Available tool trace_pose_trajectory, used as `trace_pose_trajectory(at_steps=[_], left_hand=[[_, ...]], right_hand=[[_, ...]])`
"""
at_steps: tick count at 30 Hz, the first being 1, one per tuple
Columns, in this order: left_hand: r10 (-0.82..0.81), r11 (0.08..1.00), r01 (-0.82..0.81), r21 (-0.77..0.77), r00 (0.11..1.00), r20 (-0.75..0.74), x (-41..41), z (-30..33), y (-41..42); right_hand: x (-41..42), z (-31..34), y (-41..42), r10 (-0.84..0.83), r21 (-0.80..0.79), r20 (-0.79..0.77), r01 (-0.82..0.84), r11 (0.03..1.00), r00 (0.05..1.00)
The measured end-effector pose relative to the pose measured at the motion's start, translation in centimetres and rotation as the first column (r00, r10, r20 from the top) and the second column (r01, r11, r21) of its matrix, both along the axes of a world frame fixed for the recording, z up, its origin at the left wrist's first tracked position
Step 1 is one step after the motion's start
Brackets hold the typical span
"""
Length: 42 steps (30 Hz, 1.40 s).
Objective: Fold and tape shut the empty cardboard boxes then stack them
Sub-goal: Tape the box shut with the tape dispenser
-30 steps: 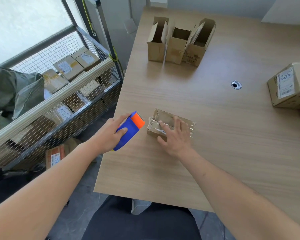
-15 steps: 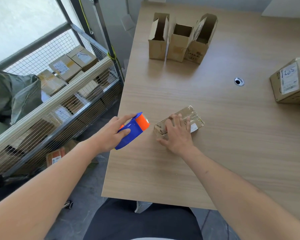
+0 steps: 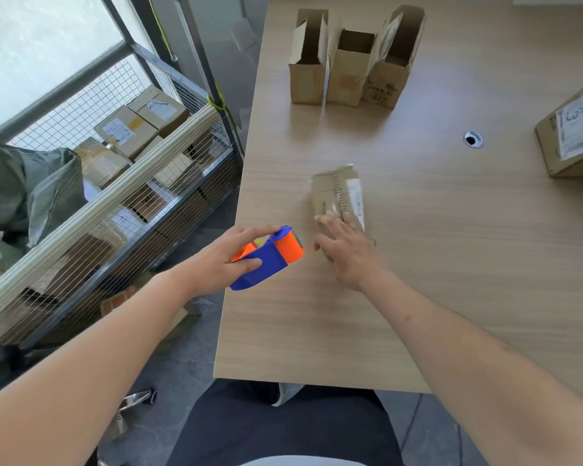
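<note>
Cardboard is what the scene holds most of. A small taped box (image 3: 339, 196) lies flat on the table (image 3: 451, 264), near its left edge, blurred by motion. The right hand (image 3: 347, 253) rests on the near end of this box with fingers straight and slightly spread, palm down; whether the thumb touches the box cannot be told.

The left hand (image 3: 226, 260) grips a blue and orange tape gun (image 3: 270, 257), fingers curled round its body, index finger laid along the top, thumb against the near side. The gun hangs at the table's left edge, just beside the right hand, its orange end toward the box and apart from it.

At the far side of the table stand 3 open boxes (image 3: 350, 62) in a row, upright and touching, flaps raised. At the right edge sits a closed box (image 3: 572, 136) with a white label. A round cable hole (image 3: 474, 139) lies between this box and the taped one.

Left of the table a wire cage (image 3: 122, 183) holds several labelled parcels, with a grey-green bag (image 3: 24, 193) beside them.
</note>
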State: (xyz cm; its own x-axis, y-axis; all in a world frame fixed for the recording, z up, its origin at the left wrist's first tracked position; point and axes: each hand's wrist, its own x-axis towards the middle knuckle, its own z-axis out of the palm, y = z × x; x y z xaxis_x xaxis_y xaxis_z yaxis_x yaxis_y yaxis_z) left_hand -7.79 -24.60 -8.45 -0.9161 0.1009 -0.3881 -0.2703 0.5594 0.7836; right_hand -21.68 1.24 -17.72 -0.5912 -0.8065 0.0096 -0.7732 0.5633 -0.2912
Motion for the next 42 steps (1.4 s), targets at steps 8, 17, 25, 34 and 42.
trace_pose_trajectory(at_steps=[8, 17, 25, 34, 42], left_hand=[[-0.100, 0.995, 0.099, -0.035, 0.993, -0.055, 0.7, 0.8, 0.9], [-0.116, 0.991, 0.110, -0.077, 0.990, -0.077, 2.1, 0.9, 2.4], [-0.111, 0.991, 0.104, -0.079, 0.990, -0.083, 2.9, 1.4, 3.9], [-0.106, 0.993, 0.103, -0.050, 0.991, -0.082, 3.7, 1.1, 6.4], [-0.100, 0.995, 0.098, -0.023, 0.990, -0.100, 4.3, 0.1, 8.2]], right_hand=[[-0.8, 1.5, 2.4, 0.001, 0.022, 0.284, -0.007, 1.000, 0.959], [3.6, 2.0, 1.7, -0.105, -0.070, 0.439, 0.150, 0.986, 0.892], [4.3, 6.5, 1.6, -0.078, -0.210, 0.857, 0.483, 0.850, 0.509], [4.5, 6.5, 3.7, -0.070, -0.234, 0.835, 0.467, 0.853, 0.546], [4.7, 6.2, 5.4, -0.018, -0.276, 0.796, 0.389, 0.879, 0.605]])
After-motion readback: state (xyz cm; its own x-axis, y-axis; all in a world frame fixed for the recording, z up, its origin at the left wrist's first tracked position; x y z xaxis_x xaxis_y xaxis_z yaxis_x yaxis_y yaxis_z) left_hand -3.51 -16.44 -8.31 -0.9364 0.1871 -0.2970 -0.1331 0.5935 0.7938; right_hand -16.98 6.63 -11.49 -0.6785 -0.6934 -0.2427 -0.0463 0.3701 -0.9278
